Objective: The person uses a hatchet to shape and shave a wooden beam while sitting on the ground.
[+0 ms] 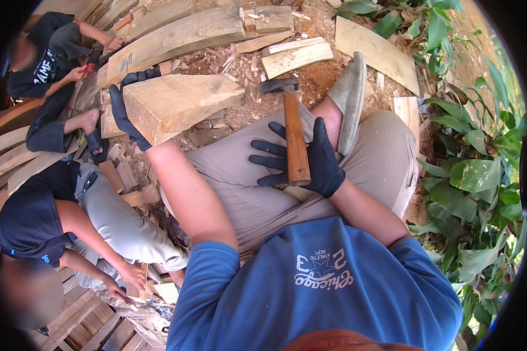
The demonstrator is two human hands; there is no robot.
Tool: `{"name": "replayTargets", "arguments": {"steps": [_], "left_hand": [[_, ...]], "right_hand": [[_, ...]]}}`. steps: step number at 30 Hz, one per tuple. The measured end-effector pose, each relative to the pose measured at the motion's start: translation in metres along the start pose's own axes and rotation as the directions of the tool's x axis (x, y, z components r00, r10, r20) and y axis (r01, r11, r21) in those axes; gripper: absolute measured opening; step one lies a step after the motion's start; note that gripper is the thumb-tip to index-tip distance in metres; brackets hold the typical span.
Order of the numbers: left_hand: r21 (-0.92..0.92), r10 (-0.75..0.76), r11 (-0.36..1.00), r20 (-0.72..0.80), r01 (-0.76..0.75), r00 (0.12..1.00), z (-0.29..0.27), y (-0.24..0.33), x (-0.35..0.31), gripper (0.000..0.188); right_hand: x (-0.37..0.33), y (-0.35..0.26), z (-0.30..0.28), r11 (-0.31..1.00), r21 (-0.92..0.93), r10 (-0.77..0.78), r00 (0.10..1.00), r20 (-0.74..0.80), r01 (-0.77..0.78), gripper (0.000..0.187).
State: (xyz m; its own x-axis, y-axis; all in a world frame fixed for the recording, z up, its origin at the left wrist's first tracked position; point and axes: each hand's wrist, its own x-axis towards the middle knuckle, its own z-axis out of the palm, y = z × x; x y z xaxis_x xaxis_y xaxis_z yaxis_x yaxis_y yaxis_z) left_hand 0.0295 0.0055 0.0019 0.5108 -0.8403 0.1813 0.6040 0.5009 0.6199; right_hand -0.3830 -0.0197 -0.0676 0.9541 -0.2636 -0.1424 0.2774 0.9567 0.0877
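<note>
Here's the right hand (322, 169), black-gloved, palm up, fingers spread wide, and the hammer's (297, 137) wooden handle lies across it with nothing wrapped round it! Head points away, over the trouser leg (222, 161). Over to the left hand (122, 114), gloved too, up against the end of a thick wooden block (175, 99); glove shows along two edges, the rest hides behind the wood, so I can't tell whether it's clenching or just steadying.

Now the danger: with that palm so open, a small tilt could roll the hammer off, and the shoe (350, 105) sits right near its head. And if the left hand slipped, that chunky block could tip on the uneven litter.

Outward we go: reddish ground (310, 71) strewn with chips, a long plank (175, 44) beyond the block, a pale board (377, 52) further right. Broad-leaved plants (468, 175) crowd the right side. On the left, two co-workers: one (50, 41) at the top, another (29, 213) lower down, hands on a small board (137, 284).
</note>
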Motion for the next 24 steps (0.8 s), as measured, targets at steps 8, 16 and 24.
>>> {"name": "replayTargets", "arguments": {"steps": [8, 16, 24], "left_hand": [[0.022, 0.012, 1.0, -0.025, -0.012, 1.0, 0.01, -0.006, 0.0, 0.06], [-0.034, -0.039, 0.999, 0.082, 0.042, 0.996, -0.008, 0.001, 0.004, 0.07], [-0.006, -0.003, 1.0, 0.009, 0.003, 1.0, 0.017, -0.003, -0.002, 0.061]], "right_hand": [[-0.001, 0.003, -0.005, 0.989, -0.134, 0.072, 0.993, 0.092, -0.059, 0.139], [-0.001, 0.005, -0.024, 0.999, -0.047, -0.008, 0.984, -0.178, 0.0, 0.083], [0.006, -0.009, -0.038, 0.991, 0.102, 0.1, 0.983, -0.152, -0.085, 0.035]]}}
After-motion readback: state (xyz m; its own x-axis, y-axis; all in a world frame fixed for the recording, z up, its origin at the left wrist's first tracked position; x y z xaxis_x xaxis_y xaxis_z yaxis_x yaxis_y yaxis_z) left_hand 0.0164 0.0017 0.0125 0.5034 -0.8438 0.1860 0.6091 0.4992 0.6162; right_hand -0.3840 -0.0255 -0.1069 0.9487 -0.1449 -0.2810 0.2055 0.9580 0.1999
